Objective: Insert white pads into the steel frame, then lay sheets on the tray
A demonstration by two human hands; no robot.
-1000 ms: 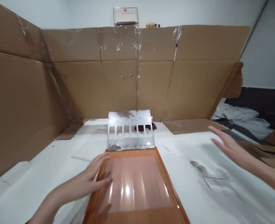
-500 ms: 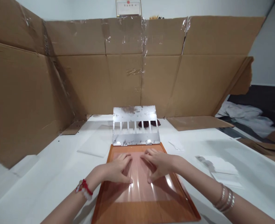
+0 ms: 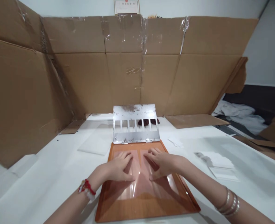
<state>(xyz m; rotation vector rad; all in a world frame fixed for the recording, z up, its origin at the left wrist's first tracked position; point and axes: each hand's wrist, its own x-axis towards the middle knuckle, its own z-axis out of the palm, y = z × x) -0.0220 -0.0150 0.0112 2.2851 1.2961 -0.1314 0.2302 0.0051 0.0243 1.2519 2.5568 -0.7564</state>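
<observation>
A pinkish translucent sheet (image 3: 139,183) lies on the orange-brown board (image 3: 128,211), with a narrow V-shaped gap at its far edge between my hands. My left hand (image 3: 120,168) rests on the sheet's left part, fingers spread and thumb pointing inward. On the right part rests my right hand (image 3: 159,163), its fingers bent and apart from the thumb. Neither hand visibly grips anything. Behind the board stands a metal plate (image 3: 135,137) with a row of rectangular slots, tilted up at the board's far edge.
Cardboard panels (image 3: 123,81) wall the white table (image 3: 64,174) at the back and left. A white sheet (image 3: 94,144) lies left of the plate, white pieces (image 3: 221,163) lie at the right. A dark object (image 3: 143,122) shows through the slots.
The sheet was one continuous piece across its far edge; now a gap runs down its middle there. The board's near edge has come into view. Both hands stay in nearly the same places.
</observation>
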